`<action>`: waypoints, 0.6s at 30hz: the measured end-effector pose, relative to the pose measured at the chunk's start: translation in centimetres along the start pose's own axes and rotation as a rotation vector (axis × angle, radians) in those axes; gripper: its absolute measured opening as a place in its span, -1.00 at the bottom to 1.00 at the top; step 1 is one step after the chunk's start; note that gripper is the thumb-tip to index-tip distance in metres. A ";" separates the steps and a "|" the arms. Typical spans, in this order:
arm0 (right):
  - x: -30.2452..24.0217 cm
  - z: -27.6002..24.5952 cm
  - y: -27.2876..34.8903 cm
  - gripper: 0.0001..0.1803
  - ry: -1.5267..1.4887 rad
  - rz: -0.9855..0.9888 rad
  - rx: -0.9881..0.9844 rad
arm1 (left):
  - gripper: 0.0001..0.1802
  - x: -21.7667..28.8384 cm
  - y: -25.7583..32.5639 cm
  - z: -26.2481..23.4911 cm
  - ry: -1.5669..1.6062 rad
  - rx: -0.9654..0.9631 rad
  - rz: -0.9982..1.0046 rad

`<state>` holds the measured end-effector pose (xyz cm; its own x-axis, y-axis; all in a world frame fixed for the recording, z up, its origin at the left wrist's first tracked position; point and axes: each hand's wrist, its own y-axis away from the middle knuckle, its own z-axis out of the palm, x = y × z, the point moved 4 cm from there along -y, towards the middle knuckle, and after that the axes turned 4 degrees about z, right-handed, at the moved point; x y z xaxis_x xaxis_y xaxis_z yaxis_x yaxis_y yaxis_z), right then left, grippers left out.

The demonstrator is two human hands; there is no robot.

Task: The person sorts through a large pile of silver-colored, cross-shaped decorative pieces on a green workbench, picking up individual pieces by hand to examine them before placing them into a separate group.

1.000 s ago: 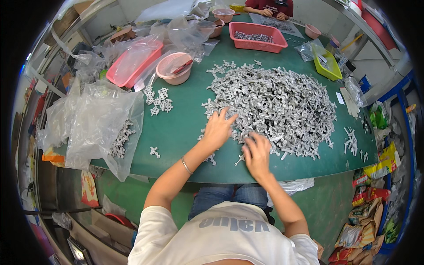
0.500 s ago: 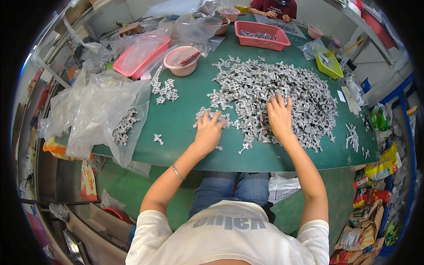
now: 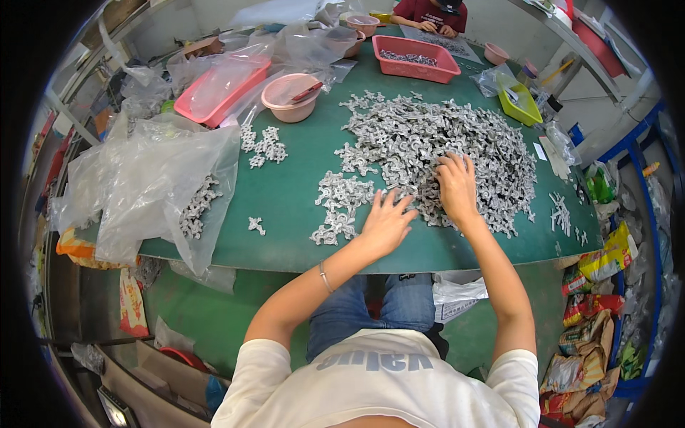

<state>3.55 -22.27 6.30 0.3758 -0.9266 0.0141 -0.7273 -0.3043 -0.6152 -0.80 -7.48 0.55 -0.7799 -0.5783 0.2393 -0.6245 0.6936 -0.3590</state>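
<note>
I see both of my hands lying flat with fingers spread, gripping nothing. My left hand (image 3: 385, 222) rests on the green counter (image 3: 292, 192) at the near edge of a small cluster of grey metal parts (image 3: 341, 207). My right hand (image 3: 457, 187) presses down on the near side of the big heap of grey parts (image 3: 435, 143), far too many to count, which fills the middle of the counter.

Two more small clusters lie to the left: one (image 3: 264, 145) near a pink bowl (image 3: 289, 96), and a lone piece (image 3: 255, 225) near the front edge. I count two pink trays, one (image 3: 217, 89) under plastic, one (image 3: 415, 58) at the far side. A clear bag (image 3: 157, 185) with a few parts hangs over the left edge. A yellow tray (image 3: 521, 105) sits far right.
</note>
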 end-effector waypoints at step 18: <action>-10.8 2.1 6.0 -0.52 -0.329 0.391 -0.435 | -0.72 -3.2 5.5 -3.3 -0.074 0.371 -0.222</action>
<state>-3.66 -13.64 0.76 0.1428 -0.8918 -0.4292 -0.9848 -0.0847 -0.1515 -1.89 -0.40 0.81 -0.6153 -0.7343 0.2867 -0.7088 0.3561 -0.6089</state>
